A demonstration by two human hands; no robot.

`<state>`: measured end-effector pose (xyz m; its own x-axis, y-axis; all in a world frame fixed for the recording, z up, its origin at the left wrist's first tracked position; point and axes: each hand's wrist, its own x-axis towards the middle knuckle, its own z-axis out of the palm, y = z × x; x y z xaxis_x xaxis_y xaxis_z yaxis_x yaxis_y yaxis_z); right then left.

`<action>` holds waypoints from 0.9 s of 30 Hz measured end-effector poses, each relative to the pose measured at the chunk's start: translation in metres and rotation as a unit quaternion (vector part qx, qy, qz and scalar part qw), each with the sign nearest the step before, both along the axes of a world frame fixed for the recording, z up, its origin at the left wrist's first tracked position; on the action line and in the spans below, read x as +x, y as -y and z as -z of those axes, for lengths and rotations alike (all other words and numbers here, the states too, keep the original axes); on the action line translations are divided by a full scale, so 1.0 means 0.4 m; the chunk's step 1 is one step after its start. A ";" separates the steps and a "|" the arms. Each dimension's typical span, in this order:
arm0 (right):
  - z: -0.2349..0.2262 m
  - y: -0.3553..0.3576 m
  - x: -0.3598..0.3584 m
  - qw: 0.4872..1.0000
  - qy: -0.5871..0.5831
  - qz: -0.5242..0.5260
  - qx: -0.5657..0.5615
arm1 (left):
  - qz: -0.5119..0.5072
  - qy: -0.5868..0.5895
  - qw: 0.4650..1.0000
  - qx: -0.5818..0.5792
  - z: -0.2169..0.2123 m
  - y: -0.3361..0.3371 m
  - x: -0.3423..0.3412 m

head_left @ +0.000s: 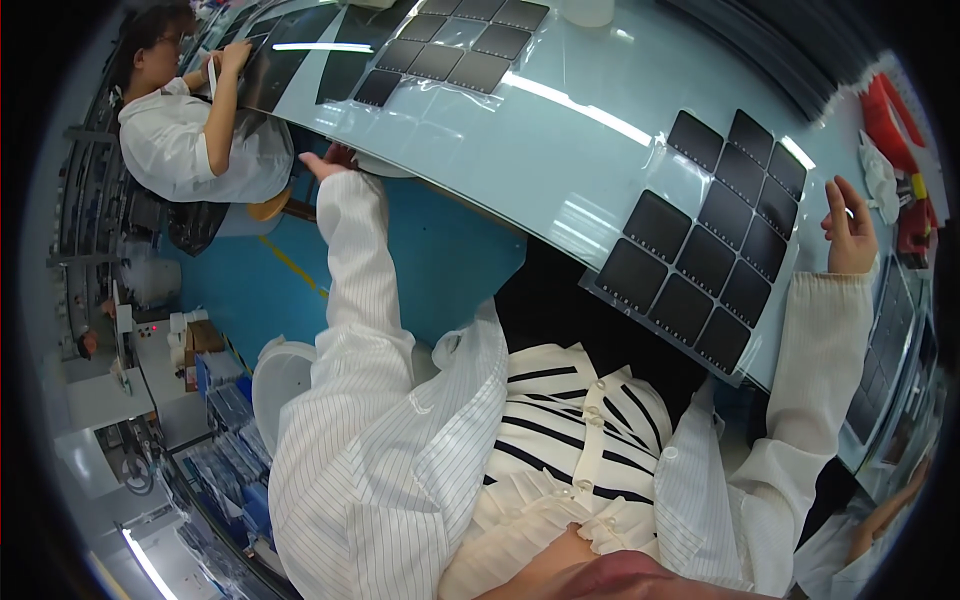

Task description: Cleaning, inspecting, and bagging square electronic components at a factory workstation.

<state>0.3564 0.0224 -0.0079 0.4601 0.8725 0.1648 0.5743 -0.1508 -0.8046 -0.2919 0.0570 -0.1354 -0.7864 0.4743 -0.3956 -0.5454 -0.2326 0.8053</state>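
On the glass-topped table (560,175) lies a clear sheet bearing several dark rounded squares (705,245), its near edge hanging slightly over the table's side. My right hand (850,228) is raised just right of this sheet, fingers stretched upward and apart; a small pale spot shows between them, perhaps a ring. Out to the far left, my left hand (330,163) reaches beside the table edge, its fingers spread, some of them in shadow. Neither hand touches the sheet. A second sheet of dark squares (435,62) rests farther back on the left.
A co-worker (205,140) sits at the table's left end, hands on dark panels (280,65). Red and yellow items (905,150) and a crumpled white wrap (878,178) lie at the right. A white bin (285,385) and a wooden stool (270,205) stand on the blue floor.
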 end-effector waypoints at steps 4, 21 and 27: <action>-0.002 0.002 -0.020 0.999 -0.023 -0.026 0.014 | 0.099 -0.277 0.939 -0.179 -0.090 0.083 0.063; -0.013 -0.003 -0.012 0.994 -0.055 -0.084 0.038 | 0.308 -0.193 0.931 -0.038 -0.250 0.182 0.147; -0.174 0.066 -0.143 0.961 0.034 -0.227 0.154 | 0.353 -0.426 0.824 0.121 -0.383 0.225 0.281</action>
